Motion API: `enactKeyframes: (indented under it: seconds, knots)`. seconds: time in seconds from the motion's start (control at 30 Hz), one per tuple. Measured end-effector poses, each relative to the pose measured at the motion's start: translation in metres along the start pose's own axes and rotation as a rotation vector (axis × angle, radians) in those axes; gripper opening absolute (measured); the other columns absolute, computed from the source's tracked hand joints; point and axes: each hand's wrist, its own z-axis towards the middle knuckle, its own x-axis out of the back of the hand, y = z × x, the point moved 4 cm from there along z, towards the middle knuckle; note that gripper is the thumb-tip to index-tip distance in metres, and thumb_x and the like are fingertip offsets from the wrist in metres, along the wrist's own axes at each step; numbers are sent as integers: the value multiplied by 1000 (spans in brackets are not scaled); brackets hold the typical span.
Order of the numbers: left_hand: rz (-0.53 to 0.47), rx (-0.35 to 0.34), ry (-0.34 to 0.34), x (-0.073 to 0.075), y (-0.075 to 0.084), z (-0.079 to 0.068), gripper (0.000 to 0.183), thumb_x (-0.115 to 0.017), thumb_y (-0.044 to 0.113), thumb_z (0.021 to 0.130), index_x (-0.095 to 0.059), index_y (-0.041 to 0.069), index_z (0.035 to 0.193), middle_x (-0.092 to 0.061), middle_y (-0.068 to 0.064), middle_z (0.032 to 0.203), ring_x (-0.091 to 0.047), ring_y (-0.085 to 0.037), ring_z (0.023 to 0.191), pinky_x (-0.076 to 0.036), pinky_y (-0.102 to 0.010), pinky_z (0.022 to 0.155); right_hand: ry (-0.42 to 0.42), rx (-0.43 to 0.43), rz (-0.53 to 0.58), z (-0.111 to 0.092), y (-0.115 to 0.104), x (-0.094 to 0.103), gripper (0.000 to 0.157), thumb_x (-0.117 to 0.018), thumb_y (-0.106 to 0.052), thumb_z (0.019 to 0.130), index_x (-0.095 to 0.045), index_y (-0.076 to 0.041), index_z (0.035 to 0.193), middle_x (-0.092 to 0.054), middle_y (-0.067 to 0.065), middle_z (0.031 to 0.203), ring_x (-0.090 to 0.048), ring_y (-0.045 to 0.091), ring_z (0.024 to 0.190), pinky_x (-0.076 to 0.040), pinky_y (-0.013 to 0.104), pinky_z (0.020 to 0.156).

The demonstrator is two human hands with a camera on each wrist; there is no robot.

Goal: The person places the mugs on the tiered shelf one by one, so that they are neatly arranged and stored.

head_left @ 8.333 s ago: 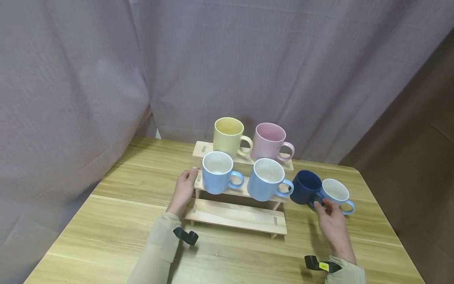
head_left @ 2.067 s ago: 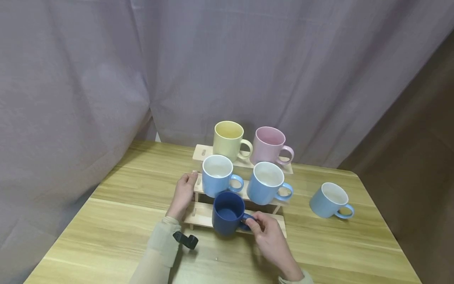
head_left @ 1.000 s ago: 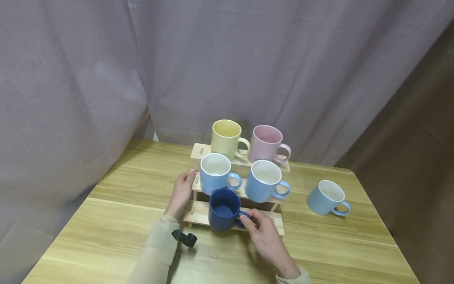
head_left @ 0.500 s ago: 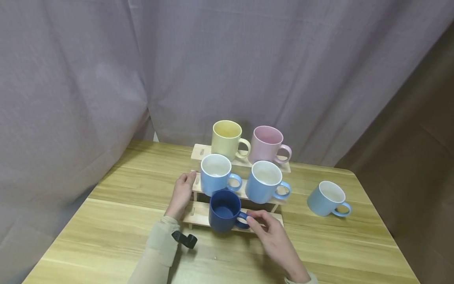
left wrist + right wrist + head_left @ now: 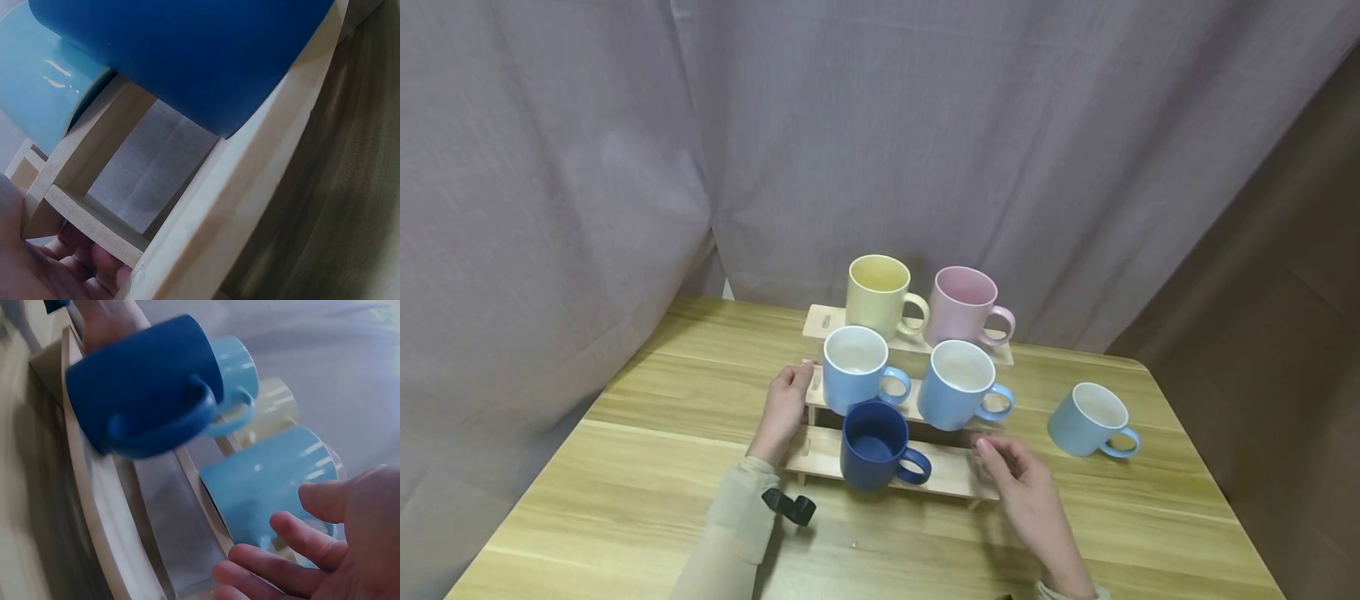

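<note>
A dark blue mug [image 5: 874, 450] stands upright on the lowest tier of a stepped wooden rack [image 5: 951, 471], its handle pointing right. My left hand [image 5: 786, 408] holds the rack's left end at the middle tier; in the left wrist view its fingers [image 5: 103, 265] curl beneath a wooden side piece. To the right of the dark blue mug, my right hand [image 5: 1022, 483] hovers by the lowest tier's right end with nothing in it. In the right wrist view its fingers are spread apart. Two light blue mugs [image 5: 854, 371] occupy the middle tier.
On the top tier are a yellow mug [image 5: 872, 304] and a pink mug [image 5: 955, 312]. Another light blue mug [image 5: 1086, 423] sits on the wooden table [image 5: 662, 467], right of the rack. A grey curtain [image 5: 880, 125] hangs behind the table.
My right hand carried the dark blue mug from the table at right to the lowest tier, then let go of its handle and drew away rightward. My left hand has stayed on the rack.
</note>
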Motion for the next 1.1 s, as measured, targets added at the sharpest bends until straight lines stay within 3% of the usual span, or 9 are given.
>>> enactKeyframes:
  seconds: [0.27,0.5,0.7,0.9,1.0,1.1]
  knots:
    - [-4,-2,-1,0,-2,1,35,-44,34,104,-55,1,99,-54,-7,80,-51,-16,62,-47,-29,56,74,30,6,4,6,24,39,-52,-30,102,-59,5,116,-64,18,119,-62,5,100,-51,19,84]
    - [2,9,1,0,-1,0,35,-45,36,103,-55,3,99,-53,-8,81,-51,-17,62,-46,-29,55,164,-18,-54,8,15,46,44,-50,-35,102,-57,3,121,-62,17,124,-60,2,100,-49,16,83]
    - [-2,6,-2,0,-1,0,35,-45,34,103,-54,1,99,-53,-7,79,-51,-15,61,-46,-28,54,272,-61,-102,10,29,67,43,-51,-34,101,-57,4,121,-63,22,117,-56,-8,88,-47,10,76]
    - [5,4,-5,0,-2,1,36,-46,36,103,-54,1,100,-54,-6,80,-51,-15,62,-46,-28,56,383,-134,-129,11,43,84,42,-52,-35,100,-58,1,120,-63,9,107,-52,-6,83,-43,9,72]
    - [6,1,-2,0,-2,2,36,-45,36,103,-54,1,99,-54,-7,79,-51,-16,62,-46,-29,56,447,-134,-153,11,48,91,39,-52,-32,101,-57,2,120,-60,9,109,-48,-5,86,-40,11,74]
    - [5,0,0,0,-2,2,36,-45,36,103,-55,2,98,-54,-7,79,-51,-16,62,-46,-29,56,497,-137,-172,12,54,98,41,-51,-29,101,-52,4,124,-56,17,117,-47,6,98,-36,17,79]
